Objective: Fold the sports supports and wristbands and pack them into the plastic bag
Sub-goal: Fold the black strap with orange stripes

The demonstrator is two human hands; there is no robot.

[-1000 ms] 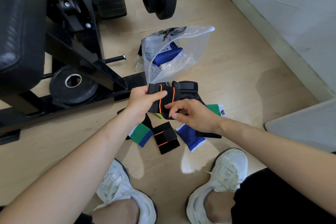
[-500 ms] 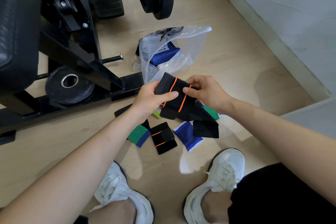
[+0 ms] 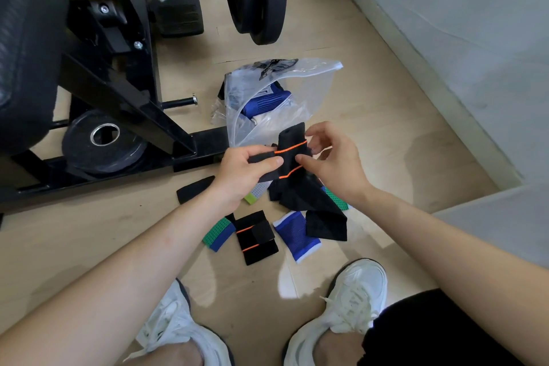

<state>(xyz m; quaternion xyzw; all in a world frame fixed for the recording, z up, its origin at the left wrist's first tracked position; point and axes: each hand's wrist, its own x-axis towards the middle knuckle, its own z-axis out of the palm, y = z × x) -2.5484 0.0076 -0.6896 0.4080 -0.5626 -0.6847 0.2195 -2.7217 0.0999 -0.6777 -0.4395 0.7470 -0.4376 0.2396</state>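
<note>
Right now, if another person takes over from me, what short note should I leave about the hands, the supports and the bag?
Left hand grips the black orange-striped support; right hand pinches its other side, fold unfinished, strap hanging.
Plastic bag lies on the floor beyond the hands, a blue support already inside.
Done: one folded black support lies on the floor, unpacked.
To do: finish this fold, fold the blue wristband, green wristband and black band, pack everything.

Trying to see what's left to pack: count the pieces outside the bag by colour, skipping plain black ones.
Orange-striped black supports: 2 (one held)
Green wristbands: 2
Blue-and-white wristband: 1
Grey-and-lime wristband: 1
Total: 6
</note>
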